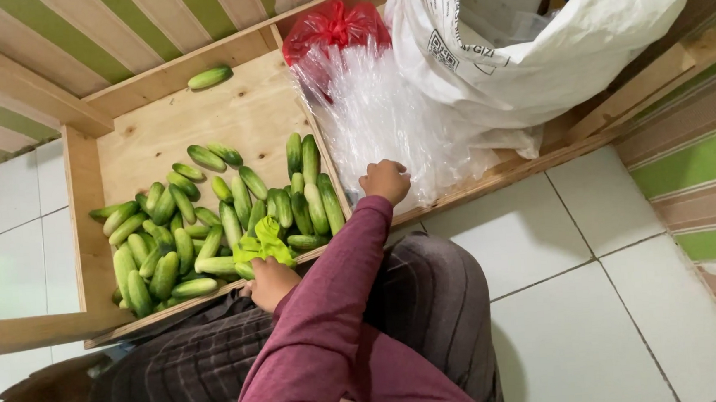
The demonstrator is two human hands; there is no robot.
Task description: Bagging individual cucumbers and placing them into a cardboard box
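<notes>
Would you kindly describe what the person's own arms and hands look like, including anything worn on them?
The right arm wears a long maroon sleeve of soft, creased fabric that ends at the wrist. The right hand is bare, with no glove, ring or watch visible. The left hand is bare too; its arm is mostly hidden behind the right sleeve, so its sleeve cannot be made out.
</notes>
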